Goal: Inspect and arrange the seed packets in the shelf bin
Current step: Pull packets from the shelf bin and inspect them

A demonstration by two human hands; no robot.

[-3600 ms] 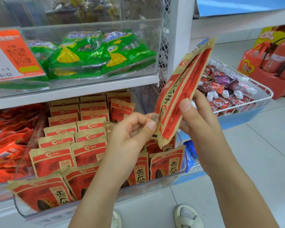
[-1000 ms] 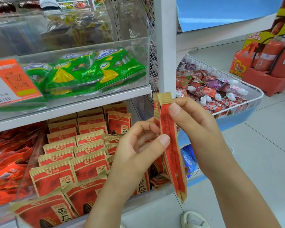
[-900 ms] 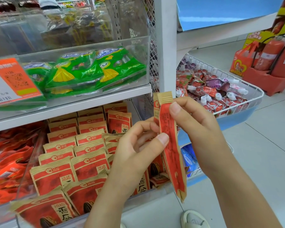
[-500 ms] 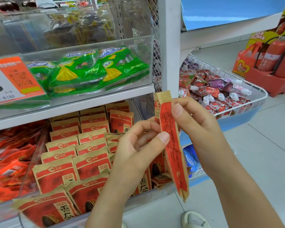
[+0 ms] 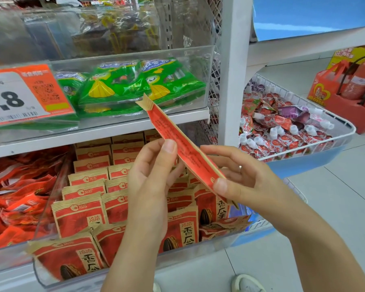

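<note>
**Packet inspection: held packet tilted off vertical**

Packet [image 5: 183,148] orientation is changing. Half a second ago the red-and-tan seed packet was standing near upright, edge-on to the camera, with its lower end hanging past the bin front; it is now lying on a diagonal, top seal pointing up-left in front of the green snack bags [image 5: 135,85] and lower end sitting down-right above the bin.

Left hand [image 5: 154,175] is pinching the packet near its middle, thumb on the near face. Right hand [image 5: 240,182] is gripping the lower end, thumb tip pressing the red face, a ring showing on one finger. Both hands are closed on the same packet, close together.

Shelf bin [image 5: 135,268] is sitting directly below, holding rows of matching packets [image 5: 82,213], most standing, a few at the front right leaning or lying flat.

Judgement: the tilt is exposing the printed side panel, so inspection is continuing and the packet is not yet returning to a row.
</note>
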